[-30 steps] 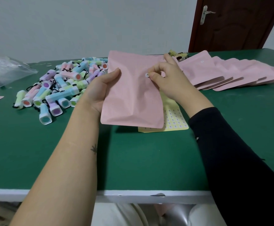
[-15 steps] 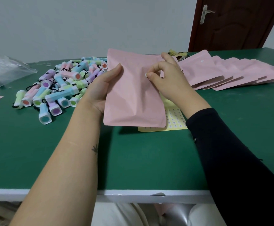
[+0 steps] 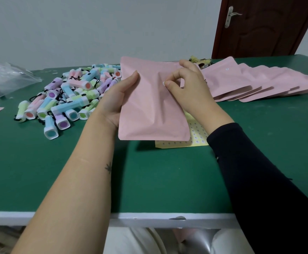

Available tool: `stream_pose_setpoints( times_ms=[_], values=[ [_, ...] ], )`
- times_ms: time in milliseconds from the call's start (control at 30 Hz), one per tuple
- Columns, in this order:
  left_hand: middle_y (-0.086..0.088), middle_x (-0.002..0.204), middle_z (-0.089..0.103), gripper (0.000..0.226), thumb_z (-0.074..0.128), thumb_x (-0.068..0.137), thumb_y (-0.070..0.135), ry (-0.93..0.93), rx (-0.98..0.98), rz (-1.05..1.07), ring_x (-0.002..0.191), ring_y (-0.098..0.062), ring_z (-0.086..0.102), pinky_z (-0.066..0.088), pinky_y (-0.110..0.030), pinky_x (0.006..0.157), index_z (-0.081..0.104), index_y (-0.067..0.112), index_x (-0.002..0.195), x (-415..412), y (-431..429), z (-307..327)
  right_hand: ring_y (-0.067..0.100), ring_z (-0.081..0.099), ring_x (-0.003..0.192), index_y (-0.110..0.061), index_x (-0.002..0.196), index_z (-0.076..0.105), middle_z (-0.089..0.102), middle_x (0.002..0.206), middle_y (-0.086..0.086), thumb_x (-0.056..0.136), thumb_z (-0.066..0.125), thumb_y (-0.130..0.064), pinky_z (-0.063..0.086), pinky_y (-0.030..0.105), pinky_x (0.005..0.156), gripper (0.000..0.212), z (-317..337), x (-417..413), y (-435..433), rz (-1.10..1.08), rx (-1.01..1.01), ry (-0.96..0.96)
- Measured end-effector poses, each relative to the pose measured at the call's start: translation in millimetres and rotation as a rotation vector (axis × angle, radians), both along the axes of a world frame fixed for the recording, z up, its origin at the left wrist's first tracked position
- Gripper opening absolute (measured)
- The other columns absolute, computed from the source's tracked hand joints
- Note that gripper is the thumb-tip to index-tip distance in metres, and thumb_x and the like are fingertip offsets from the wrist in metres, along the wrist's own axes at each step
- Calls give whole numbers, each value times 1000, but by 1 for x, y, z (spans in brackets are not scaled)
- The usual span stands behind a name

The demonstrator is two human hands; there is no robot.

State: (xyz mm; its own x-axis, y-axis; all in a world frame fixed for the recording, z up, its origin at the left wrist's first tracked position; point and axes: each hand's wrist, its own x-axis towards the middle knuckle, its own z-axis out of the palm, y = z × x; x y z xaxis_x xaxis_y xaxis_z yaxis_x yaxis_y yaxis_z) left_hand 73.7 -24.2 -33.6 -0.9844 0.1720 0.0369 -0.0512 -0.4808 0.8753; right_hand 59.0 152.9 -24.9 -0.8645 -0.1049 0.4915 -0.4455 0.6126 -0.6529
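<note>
At the desk's far left edge lies a clear plastic bag [image 3: 6, 79], with a heap of pastel flashlights [image 3: 72, 96] beside it. The left hand [image 3: 116, 103] grips the pink pouch [image 3: 149, 110] by its left edge, thumb on the front and fingers hidden behind. The thumb sits higher than a second ago. The pouch is held raised over the desk's middle and has shifted slightly right. The right hand [image 3: 191, 90], fingers curled, pinches a white sticker [image 3: 164, 83] against the pouch's front, and the thumb now mostly covers the sticker. A yellow sticker sheet [image 3: 195, 136] lies under the pouch's lower right corner. A row of pink pouches [image 3: 259, 83] fans toward the far right corner. Bare green desk [image 3: 168, 180] spans the near edge.
</note>
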Motion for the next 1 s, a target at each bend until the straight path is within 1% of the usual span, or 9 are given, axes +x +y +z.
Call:
stream_pose_setpoints(
  times_ms=[233, 333, 400, 500, 567, 667, 833, 900, 1000],
  values=[
    [-5, 93, 77, 42, 48, 102, 25, 19, 4, -13, 87, -20, 74, 59, -31, 69, 81, 12, 81, 1, 1, 1, 15, 30, 140, -16, 96, 65, 36, 151, 5, 93, 61, -21, 17, 8, 85, 7, -3, -1, -2, -11, -56, 34],
    [-6, 94, 77, 39, 49, 101, 26, 12, 10, -4, 88, -21, 74, 59, -31, 69, 81, 11, 83, 0, 0, 0, 0, 48, 112, -16, 112, 55, 48, 135, 1, 89, 68, -21, 32, 4, 85, 27, -4, -2, -2, 19, -240, -25],
    [-6, 98, 76, 35, 52, 100, 26, 1, 17, 20, 91, -22, 74, 59, -33, 72, 81, 11, 87, -1, -1, -2, 0, 56, 91, -14, 117, 50, 57, 114, -6, 87, 71, -25, 45, 9, 73, 38, -3, 0, -1, 57, -446, -205],
    [-10, 114, 72, 30, 55, 98, 27, -37, 27, 24, 107, -27, 69, 58, -38, 85, 78, 9, 102, -3, 0, -3, 10, 70, 69, -11, 91, 68, 74, 84, -2, 88, 70, -22, 57, 23, 64, 12, -3, 1, 2, 198, -729, -456],
    [-10, 113, 73, 29, 54, 99, 25, -36, 9, 13, 107, -26, 69, 57, -38, 86, 78, 11, 101, -4, 2, -3, 13, 72, 70, -12, 86, 71, 76, 80, 0, 87, 71, -18, 59, 26, 66, 7, -5, 0, 5, 227, -780, -463],
    [-3, 92, 77, 38, 51, 100, 21, 4, -59, 7, 88, -17, 74, 59, -31, 71, 82, 17, 79, -6, 2, -3, 15, 72, 72, -12, 92, 70, 76, 83, 1, 85, 73, -15, 59, 29, 64, 8, -10, -3, 7, 203, -741, -395],
    [3, 78, 77, 40, 62, 93, 11, 37, -169, 45, 73, -12, 74, 59, -27, 62, 78, 24, 59, -11, 5, -7, 19, 71, 82, -17, 92, 69, 75, 94, 4, 85, 71, -13, 58, 36, 77, 9, -16, -7, 6, 161, -648, -330],
    [2, 81, 77, 36, 62, 92, 7, 33, -190, 61, 74, -13, 74, 59, -28, 62, 80, 22, 65, -12, 5, -7, 19, 71, 84, -22, 89, 69, 75, 90, 1, 86, 70, -16, 57, 35, 77, 6, -16, -7, 6, 187, -669, -352],
    [-5, 95, 77, 15, 62, 92, 4, -56, -236, 79, 82, -19, 74, 61, -33, 67, 74, 12, 97, -12, 4, -4, 16, 69, 73, -21, 87, 68, 72, 84, 0, 89, 66, -9, 57, 31, 71, 12, -13, -9, 8, 215, -673, -364]
  ],
)
